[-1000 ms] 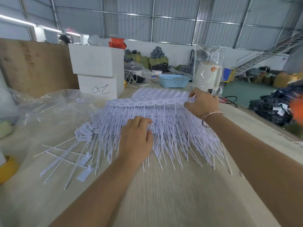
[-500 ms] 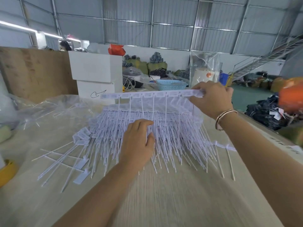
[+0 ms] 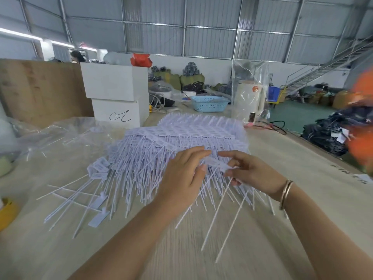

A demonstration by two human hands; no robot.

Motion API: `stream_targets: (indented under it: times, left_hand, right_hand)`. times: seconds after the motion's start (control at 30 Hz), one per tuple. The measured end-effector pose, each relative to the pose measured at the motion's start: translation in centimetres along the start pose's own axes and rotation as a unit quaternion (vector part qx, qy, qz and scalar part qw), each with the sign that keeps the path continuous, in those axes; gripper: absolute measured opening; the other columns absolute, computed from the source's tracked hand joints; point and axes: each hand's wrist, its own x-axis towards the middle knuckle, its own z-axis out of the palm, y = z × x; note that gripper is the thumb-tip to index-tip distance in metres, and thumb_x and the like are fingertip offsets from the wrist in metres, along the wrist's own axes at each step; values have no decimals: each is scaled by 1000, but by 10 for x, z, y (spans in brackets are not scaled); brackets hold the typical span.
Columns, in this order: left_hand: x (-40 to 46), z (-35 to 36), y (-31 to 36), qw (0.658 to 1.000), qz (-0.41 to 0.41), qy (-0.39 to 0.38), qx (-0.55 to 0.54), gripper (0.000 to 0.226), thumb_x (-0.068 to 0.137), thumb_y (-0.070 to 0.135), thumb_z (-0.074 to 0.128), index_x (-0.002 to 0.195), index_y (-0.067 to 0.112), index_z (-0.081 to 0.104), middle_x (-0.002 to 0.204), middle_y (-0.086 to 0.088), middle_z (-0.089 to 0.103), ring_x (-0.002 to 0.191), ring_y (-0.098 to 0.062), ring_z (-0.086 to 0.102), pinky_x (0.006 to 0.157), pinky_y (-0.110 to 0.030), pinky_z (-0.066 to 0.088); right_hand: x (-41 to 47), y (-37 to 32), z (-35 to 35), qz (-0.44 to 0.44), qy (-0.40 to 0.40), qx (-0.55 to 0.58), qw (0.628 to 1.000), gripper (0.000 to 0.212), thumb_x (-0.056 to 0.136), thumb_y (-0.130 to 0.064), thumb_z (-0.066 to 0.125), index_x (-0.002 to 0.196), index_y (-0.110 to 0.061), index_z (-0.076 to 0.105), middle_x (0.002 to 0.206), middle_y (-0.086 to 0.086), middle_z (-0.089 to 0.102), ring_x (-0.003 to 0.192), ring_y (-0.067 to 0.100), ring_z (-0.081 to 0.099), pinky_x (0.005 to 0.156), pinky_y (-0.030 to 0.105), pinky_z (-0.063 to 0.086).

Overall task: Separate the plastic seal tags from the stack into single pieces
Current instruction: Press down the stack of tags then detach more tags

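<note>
Two white boxes (image 3: 115,93) stand stacked at the table's (image 3: 201,259) far left, the lower one scribbled in black. A blue basket (image 3: 210,103) sits beyond. Crumpled clear plastic (image 3: 60,134) lies left, yellow tape (image 3: 7,214) at the edge.

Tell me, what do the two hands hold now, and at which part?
Both the left hand and the right hand pinch a small strip of seal tags at its flat head end; the thin tails hang free.

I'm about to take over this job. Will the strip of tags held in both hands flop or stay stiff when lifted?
Probably springy, not limp: the strip of tags between the left hand and right hand keeps its long tails straight in the air. Likely light, since fingertips alone carry it.
</note>
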Motion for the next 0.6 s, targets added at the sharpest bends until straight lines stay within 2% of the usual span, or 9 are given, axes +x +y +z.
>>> stream_targets:
  times: [0.07,0.13,0.2,0.27,0.37,0.4,0.47,0.53,0.6]
  left_hand:
    - [1,5,6,999,12,-44,1,45,96,32,35,139,21,46,145,6,42,136,-10,33,111,-31,23]
    - [2,6,10,998,19,-54,0,47,96,30,34,141,22,42,142,3,46,133,-14,37,110,-35,27]
    - [2,2,9,999,28,-45,10,45,96,30,34,140,24,44,116,5,58,112,-14,49,99,-33,33]
    - [3,-3,7,998,36,-31,36,43,95,37,32,134,27,49,93,10,52,93,-12,48,88,-30,33]
    - [5,-9,3,996,47,26,78,38,94,39,36,112,19,61,88,12,43,88,-15,45,77,-28,30]
    - [6,-10,1,993,56,47,88,34,93,37,37,103,16,64,87,10,44,87,-17,45,75,-28,29]
    - [5,-10,-1,989,74,76,101,30,93,32,42,88,14,65,84,4,48,83,-18,45,73,-30,30]
    - [3,-7,-1,990,73,79,94,30,92,31,43,81,13,64,82,3,49,81,-18,45,73,-29,28]
    - [2,-6,1,993,52,75,80,32,92,32,42,79,13,63,83,5,49,82,-15,44,74,-26,23]
  right_hand:
    - [-1,-4,11,-17,-15,60,998,43,83,3,64,120,-16,52,74,-2,63,59,21,61,59,28,52]
    - [-1,-8,23,-36,-22,92,995,40,81,-5,66,115,-17,48,75,-3,65,59,21,61,60,31,51]
    - [-2,-10,32,-46,-24,130,990,42,78,-13,66,114,-14,45,75,-3,66,59,17,60,59,27,50]
    - [-4,-10,36,-50,-42,182,981,46,80,-12,65,121,-10,44,82,1,67,66,19,61,61,26,50]
    - [-10,-15,33,-29,-52,242,968,44,82,-7,64,124,-12,49,98,4,62,77,24,65,68,29,53]
    - [-12,-17,29,-18,-46,222,974,40,82,-11,65,119,-13,53,100,4,61,76,24,67,68,31,54]
    - [-16,-22,25,-11,-52,105,993,25,81,-23,62,104,-14,60,90,0,66,72,22,69,67,33,56]
    - [-18,-24,25,-11,-55,34,998,10,88,-21,59,94,-13,63,73,-1,66,61,17,67,59,29,54]
    - [-17,-24,26,-3,-41,15,999,8,91,-18,58,93,-12,64,63,5,59,49,14,58,50,23,47]
